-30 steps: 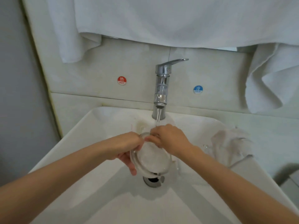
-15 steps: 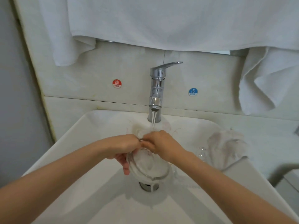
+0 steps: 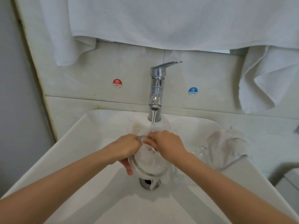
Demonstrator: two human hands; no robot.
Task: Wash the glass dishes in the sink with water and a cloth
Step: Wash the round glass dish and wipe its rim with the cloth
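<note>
Left hand and right hand both grip the glass dish tilted just below the tap, so I'd hold firm and rotate it slowly under the stream, wet glass is slippery.

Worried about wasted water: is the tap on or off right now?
On. A stream of water falls from the faucet spout to the glass dish, which the left hand and right hand hold above the drain.
</note>
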